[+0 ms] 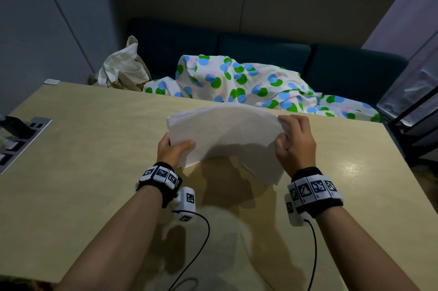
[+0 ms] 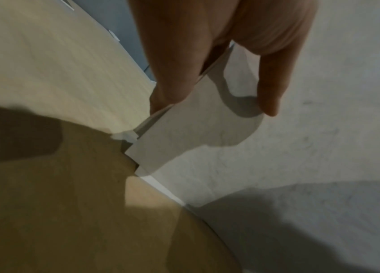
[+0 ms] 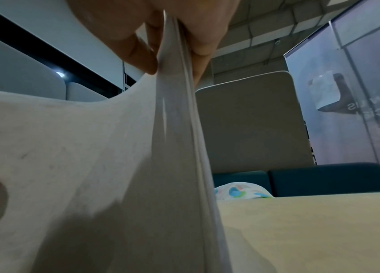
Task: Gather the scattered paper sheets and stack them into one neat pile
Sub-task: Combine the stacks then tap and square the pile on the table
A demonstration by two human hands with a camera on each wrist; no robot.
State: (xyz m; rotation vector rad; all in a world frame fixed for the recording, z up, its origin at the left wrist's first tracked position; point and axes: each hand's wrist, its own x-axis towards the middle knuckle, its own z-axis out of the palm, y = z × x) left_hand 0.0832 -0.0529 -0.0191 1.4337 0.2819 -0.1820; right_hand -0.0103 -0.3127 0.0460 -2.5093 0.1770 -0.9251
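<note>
My left hand (image 1: 174, 149) and right hand (image 1: 295, 146) each pinched a side of the paper sheets (image 1: 225, 134), bowed above the worktop (image 1: 94, 136); gathering looked done, and next I'd square the uneven edges.

Both forearms reach forward, the left hand (image 1: 174, 148) pinching the left edge of the paper stack (image 1: 225, 134), the right hand (image 1: 296, 141) gripping its right edge, thumbs on top.
</note>
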